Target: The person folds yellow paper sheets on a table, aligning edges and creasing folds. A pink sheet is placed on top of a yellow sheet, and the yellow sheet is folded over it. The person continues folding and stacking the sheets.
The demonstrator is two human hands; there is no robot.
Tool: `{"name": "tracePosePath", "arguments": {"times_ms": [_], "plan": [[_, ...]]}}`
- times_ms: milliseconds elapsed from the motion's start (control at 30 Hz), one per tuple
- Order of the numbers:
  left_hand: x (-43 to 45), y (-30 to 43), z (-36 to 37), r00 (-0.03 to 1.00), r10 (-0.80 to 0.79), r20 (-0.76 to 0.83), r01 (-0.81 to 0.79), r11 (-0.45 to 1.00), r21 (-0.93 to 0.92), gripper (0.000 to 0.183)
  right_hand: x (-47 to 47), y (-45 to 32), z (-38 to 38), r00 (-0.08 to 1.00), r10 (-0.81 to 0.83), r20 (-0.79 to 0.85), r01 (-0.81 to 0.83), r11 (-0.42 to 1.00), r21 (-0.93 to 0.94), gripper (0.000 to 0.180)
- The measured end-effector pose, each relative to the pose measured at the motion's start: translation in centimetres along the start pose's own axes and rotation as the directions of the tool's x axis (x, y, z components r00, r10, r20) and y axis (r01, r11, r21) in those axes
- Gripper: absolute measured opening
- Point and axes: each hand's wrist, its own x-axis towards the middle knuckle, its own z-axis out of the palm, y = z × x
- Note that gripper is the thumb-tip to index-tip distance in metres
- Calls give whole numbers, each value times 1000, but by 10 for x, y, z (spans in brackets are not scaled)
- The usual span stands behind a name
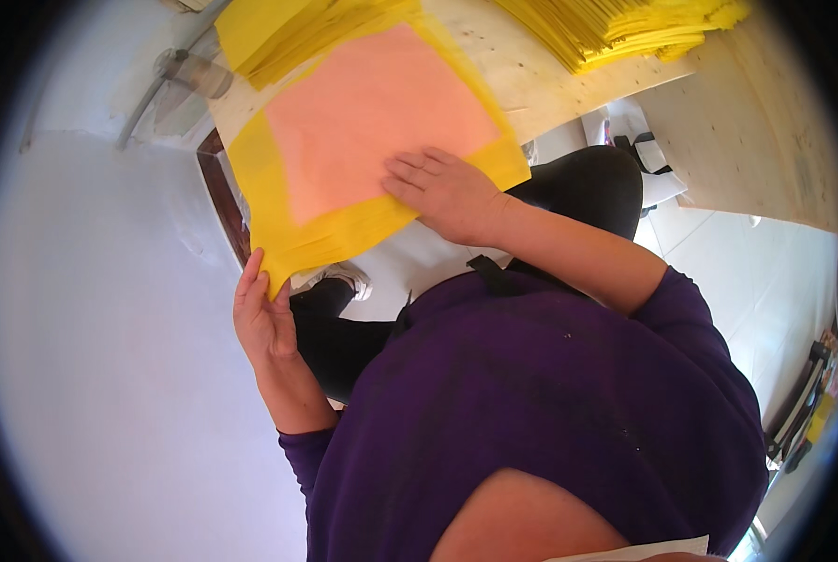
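A pink square sheet (pixel 362 105) lies on top of yellow fabric-like sheets (pixel 268 183), whose margins show around it. They rest partly on the wooden table and overhang its near edge. My left hand (pixel 268 309) pinches the near left corner of the yellow layer between thumb and fingers, drawing it down into folds. Flat on the near part of the pink sheet lies my right hand (pixel 447 190), palm down with its fingers close together. How many layers lie under the pink sheet cannot be told.
A yellow stack (pixel 299 35) lies at the far left of the wooden table (pixel 566 98), and another pile of folded yellow sheets (pixel 622 31) sits at the far right. A curved pipe (pixel 141 116) runs by the white wall (pixel 95 316) at left. A wooden panel (pixel 756 140) stands at right.
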Motion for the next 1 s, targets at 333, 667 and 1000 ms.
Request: {"name": "tracePosePath", "arguments": {"times_ms": [333,667,1000], "plan": [[-14,-11,-7,926,372,55,-276,572,773,31,9,5,-5,998,-44,44,45,999,-12,34],[-31,-37,74,649,259,715,-650,-299,699,70,16,3,-18,993,-25,113,18,998,61,35],[6,-41,70,667,-1,745,-680,-410,608,52,21,8,-23,987,-79,139,73,996,42,17]]}}
